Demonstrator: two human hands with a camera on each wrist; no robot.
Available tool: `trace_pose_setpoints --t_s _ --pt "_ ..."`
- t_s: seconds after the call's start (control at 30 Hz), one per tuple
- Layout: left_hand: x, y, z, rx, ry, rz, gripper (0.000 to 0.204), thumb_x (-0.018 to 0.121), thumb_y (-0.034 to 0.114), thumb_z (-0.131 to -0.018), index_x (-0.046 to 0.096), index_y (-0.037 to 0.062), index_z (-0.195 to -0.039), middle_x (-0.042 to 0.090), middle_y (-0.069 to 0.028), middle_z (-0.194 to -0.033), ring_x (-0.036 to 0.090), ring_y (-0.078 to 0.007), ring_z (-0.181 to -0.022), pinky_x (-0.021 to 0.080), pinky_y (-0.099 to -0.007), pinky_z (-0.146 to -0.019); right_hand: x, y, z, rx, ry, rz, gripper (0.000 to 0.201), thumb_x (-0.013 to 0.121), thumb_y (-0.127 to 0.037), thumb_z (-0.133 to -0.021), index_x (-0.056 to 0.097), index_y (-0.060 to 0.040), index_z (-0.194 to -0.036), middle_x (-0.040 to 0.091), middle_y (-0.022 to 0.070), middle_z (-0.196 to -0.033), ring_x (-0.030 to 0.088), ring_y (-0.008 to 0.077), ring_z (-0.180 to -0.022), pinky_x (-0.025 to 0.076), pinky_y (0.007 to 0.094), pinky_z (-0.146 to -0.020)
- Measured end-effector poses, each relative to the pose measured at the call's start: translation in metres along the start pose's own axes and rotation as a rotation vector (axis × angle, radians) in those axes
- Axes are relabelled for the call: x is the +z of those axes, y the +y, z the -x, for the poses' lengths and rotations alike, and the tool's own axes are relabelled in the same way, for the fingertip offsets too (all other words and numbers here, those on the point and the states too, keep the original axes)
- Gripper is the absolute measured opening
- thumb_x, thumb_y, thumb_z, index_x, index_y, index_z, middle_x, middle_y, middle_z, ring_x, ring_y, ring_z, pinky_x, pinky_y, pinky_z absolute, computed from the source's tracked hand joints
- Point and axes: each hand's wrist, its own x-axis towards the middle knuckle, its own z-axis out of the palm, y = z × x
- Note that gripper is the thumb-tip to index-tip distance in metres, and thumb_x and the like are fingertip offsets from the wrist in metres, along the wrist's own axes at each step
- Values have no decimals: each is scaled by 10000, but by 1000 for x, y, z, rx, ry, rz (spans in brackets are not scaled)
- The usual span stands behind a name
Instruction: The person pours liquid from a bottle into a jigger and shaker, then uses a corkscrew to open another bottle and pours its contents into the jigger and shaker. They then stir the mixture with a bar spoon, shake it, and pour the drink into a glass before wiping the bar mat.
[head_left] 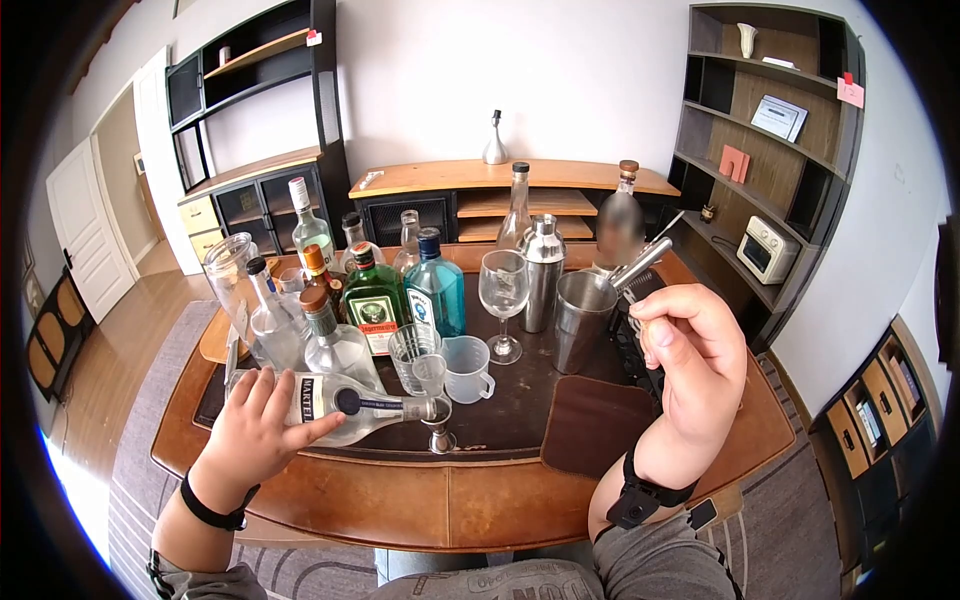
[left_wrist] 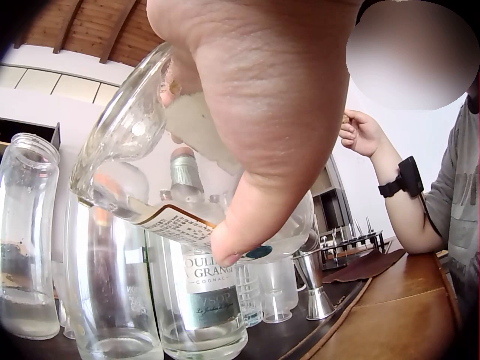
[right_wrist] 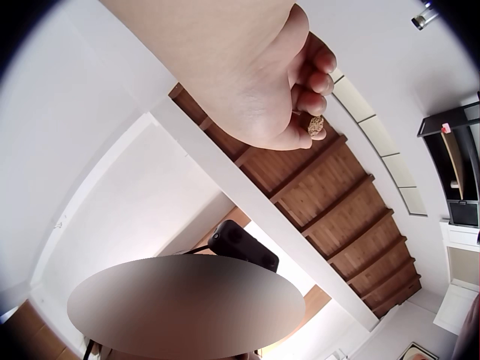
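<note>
In the head view, my left hand [head_left: 250,430] grips a clear glass bottle [head_left: 365,405] lying nearly level above the front of the desk. Its mouth points right, over a small metal jigger [head_left: 441,440] standing upright. The left wrist view shows the thumb of this hand [left_wrist: 277,105] pressed on the bottle near its printed label [left_wrist: 176,225], with the jigger [left_wrist: 315,286] beyond. My right hand [head_left: 695,355] is raised at the right; in the right wrist view, that hand [right_wrist: 262,97] pinches a small, speckled brown, cork-like piece [right_wrist: 316,125] between thumb and fingers. Whether liquid flows is unclear.
Several bottles, such as a green one [head_left: 374,300] and a blue one [head_left: 447,295], stand behind the held bottle. A plastic measuring cup [head_left: 466,368], wine glass [head_left: 503,285], shaker [head_left: 542,275] and metal tin [head_left: 582,325] stand further right. A brown leather mat [head_left: 595,425] lies at front right.
</note>
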Motion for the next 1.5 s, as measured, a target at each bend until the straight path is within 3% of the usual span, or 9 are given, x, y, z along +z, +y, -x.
trace_pose_setpoints --t_s 0.13,0.53,0.6,0.9,1.13,1.23,1.3,1.37,1.5 --pt "-1 0 -1 -1 -3 -6 608 520 205 -892 362 486 -1408 558 -216 -1162 580 -369 -1021 460 -489 -908 2 2 0 -22 14 38 168 623 -107 -912 632 51 -970 569 58 -819 485 76 -627 368 206 -557" --pt "1 1 0 -13 19 26 610 565 218 -856 410 475 -1387 560 -207 -1152 578 -365 -1011 459 -485 -901 0 -2 0 28 -1 -35 100 621 13 -896 643 52 -986 606 31 -865 529 54 -728 402 187 -653" --pt "1 2 0 -21 25 49 602 573 216 -846 434 470 -1373 559 -207 -1151 577 -364 -1008 459 -486 -898 1 1 0 2 4 11 139 621 -64 -908 631 54 -980 574 45 -819 490 66 -656 375 198 -588" --pt "7 8 1 -111 86 160 783 745 225 -653 459 369 -1368 529 -221 -1185 570 -369 -999 463 -490 -871 0 1 0 26 -21 -22 100 619 14 -898 640 50 -988 590 22 -850 511 51 -724 387 188 -646" --pt "1 23 -26 -323 476 692 1121 886 130 -497 319 84 -1462 505 -253 -1196 557 -414 -1003 476 -478 -856 7 2 -1 64 -9 -31 101 618 23 -899 641 43 -996 589 13 -855 512 49 -729 391 187 -650" --pt "7 44 -44 -462 494 1374 1278 914 132 -546 105 -13 -1524 398 -235 -1392 425 -349 -1299 348 -447 -1080 12 2 0 91 -10 -19 102 617 19 -904 642 38 -1000 586 7 -856 512 45 -732 392 186 -650" --pt "-5 60 -62 -425 473 1875 1345 917 135 -575 -25 -29 -1521 296 -216 -1481 323 -305 -1378 242 -434 -1147 12 2 0 105 -11 3 106 621 13 -904 643 36 -1005 582 -1 -866 508 39 -741 389 185 -652" --pt "-12 78 -76 -342 466 2072 1374 920 156 -591 -81 -29 -1513 177 -226 -1538 245 -313 -1420 199 -428 -1163 11 3 0 75 -8 -1 140 615 11 -909 627 30 -1046 577 -1 -873 505 44 -756 387 185 -667" --pt "4 104 -75 -109 260 1930 1382 925 213 -619 -103 -35 -1509 177 -237 -1542 202 -313 -1439 172 -411 -1171 10 4 -1 68 55 -119 160 603 13 -913 600 20 -1073 578 10 -889 507 57 -777 396 194 -694"
